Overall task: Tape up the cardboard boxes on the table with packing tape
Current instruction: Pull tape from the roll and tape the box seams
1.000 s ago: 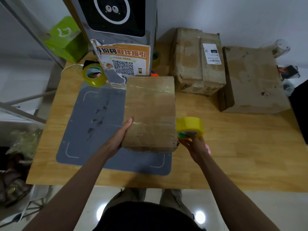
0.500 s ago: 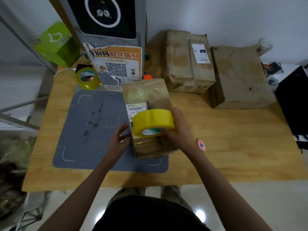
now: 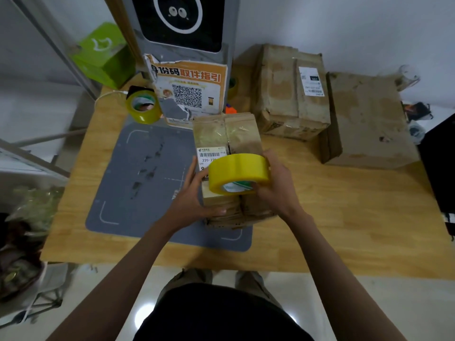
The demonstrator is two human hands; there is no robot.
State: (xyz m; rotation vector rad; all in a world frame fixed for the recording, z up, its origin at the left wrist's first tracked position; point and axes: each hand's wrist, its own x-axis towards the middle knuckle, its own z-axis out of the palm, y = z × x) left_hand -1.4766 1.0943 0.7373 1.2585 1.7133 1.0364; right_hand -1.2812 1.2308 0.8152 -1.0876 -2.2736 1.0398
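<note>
right grip point(image 3: 275, 185) is curled round the yellow tape roll point(image 3: 238, 174), holding it just above the small cardboard box point(image 3: 227, 146) that lies under both hands on the grey mat point(image 3: 138, 183); the left grip point(image 3: 192, 195) rests against the near left side of that box, thumb laid over its near top edge and fingertips reaching up toward the roll, fingers bent but not plainly pinching anything. whether a free tape end is already lifted cannot be told. the box's centre seam runs away from the grips, with a shipping label to the left of it and a glossy strip already over the far part. to do this step well, i'd judge the left fingers should find and peel the tape end, press it down over the near edge onto the seam, then hold the box firm while the roll is drawn straight along the seam. beyond the grips to the right sit two larger cardboard boxes point(image 3: 290, 94) touching each other on the wooden counter point(image 3: 344, 212). a second tape roll point(image 3: 143, 107) stands well off to the far left, beside a grey kiosk with an orange poster point(image 3: 189, 92). the poster's foot nearly touches the box's far end, so the pull has little room to overrun there.
</note>
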